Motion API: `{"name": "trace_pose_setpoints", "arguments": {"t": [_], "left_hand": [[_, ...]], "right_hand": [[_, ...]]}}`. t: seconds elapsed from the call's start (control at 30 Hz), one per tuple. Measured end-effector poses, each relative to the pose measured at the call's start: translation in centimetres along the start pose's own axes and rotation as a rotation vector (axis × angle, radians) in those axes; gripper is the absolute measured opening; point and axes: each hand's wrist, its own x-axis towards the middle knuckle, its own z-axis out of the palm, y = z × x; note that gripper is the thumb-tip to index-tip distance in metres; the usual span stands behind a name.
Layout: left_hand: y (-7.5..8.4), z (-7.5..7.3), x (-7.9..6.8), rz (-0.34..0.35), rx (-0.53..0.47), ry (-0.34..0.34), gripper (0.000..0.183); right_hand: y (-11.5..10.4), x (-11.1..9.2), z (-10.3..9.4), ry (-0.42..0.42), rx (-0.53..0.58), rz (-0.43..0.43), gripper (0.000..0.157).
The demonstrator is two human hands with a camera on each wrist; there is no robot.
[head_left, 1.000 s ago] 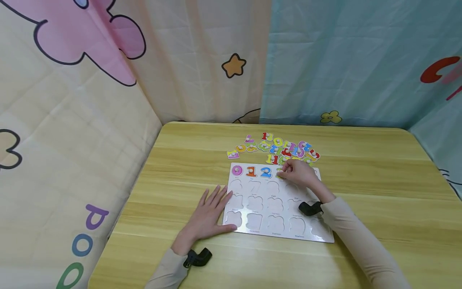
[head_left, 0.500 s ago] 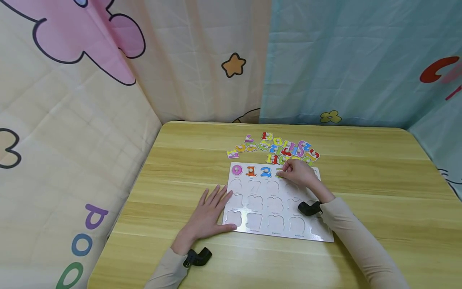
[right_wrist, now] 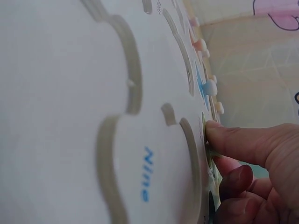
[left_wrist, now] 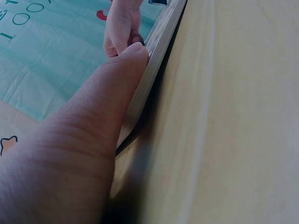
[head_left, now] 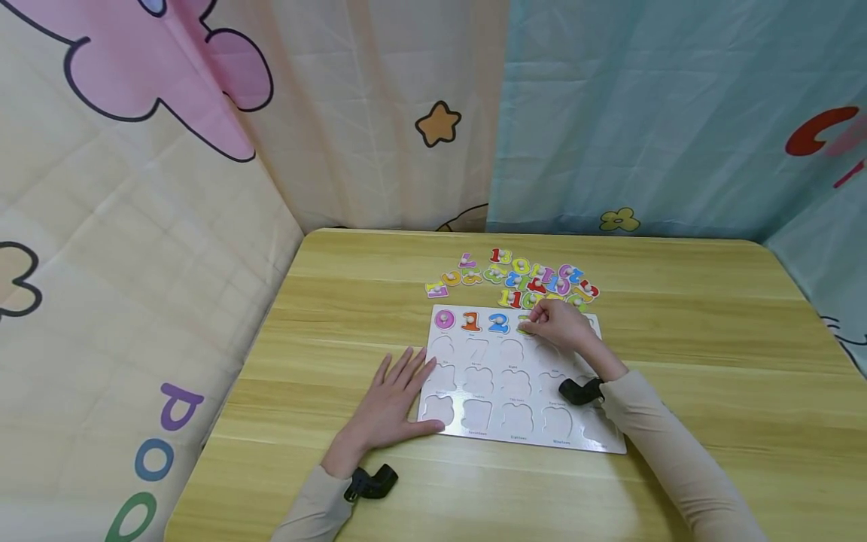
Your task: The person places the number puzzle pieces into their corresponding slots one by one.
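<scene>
Nothing moves noticeably since the earlier head frames: both hands keep their places, and the pieces lie as they did. In the head view, the left hand [head_left: 384,412] lies at the left edge of the white puzzle board [head_left: 497,391], its fingers spread and its thumb at the near left corner. The right hand [head_left: 562,324] reaches over the far row, thumb and fingers pinching a green piece [head_left: 524,319] just beside the blue 2 [head_left: 499,324], in line with the orange 1 [head_left: 470,321] and the pink 0 [head_left: 445,320]. Rows of shaped recesses fill the nearer part of the board. Loose number pieces [head_left: 536,285] lie clustered on the counter [head_left: 305,339] just past the board's far edge. Beige sleeves [head_left: 677,452] end at the wrists, each with a black device [head_left: 371,482], and printed curtains [head_left: 379,113] in cream and teal hang behind. In the left wrist view, the left thumb stretches to the board's edge and touches it; the state of the other left fingers cannot be told from this side. Beyond it the right hand points down. In the right wrist view, the board looms large, with "Nine" printed in blue between recess outlines. The right thumb meets the green piece, a bent finger comes in below it, and the exact contact is partly hidden. Knobs of neighbouring pieces jut out beyond the thumb.
</scene>
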Motion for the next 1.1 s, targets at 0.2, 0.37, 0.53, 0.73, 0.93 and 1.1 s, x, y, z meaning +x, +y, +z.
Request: {"name": "trace_pose_setpoints", "arguments": {"t": [0.2,0.37,0.53,0.73,0.93,1.1], "left_hand": [[0.1,0.0,0.0,0.001,0.003,-0.004,0.098],[0.1,-0.1,0.0,0.004,0.0,0.004,0.098],[0.1,-0.1,0.0,0.0,0.002,0.003,0.099],[0.0,0.0,-0.1,0.0,0.005,0.006,0.099],[0.1,0.0,-0.2,0.004,0.002,0.016,0.099],[0.1,0.0,-0.1,0.007,0.01,0.017,0.098]], "right_hand": [[0.0,-0.1,0.1,0.006,-0.003,0.024,0.03],[0.0,-0.1,0.2,0.007,-0.006,0.031,0.031],[-0.1,-0.1,0.2,0.012,-0.016,0.034,0.031],[-0.2,-0.1,0.0,0.001,-0.048,0.019,0.032],[0.1,0.9,-0.9,-0.088,-0.031,0.006,0.038],[0.6,2.2,-2.0,-0.016,-0.012,0.024,0.034]]}}
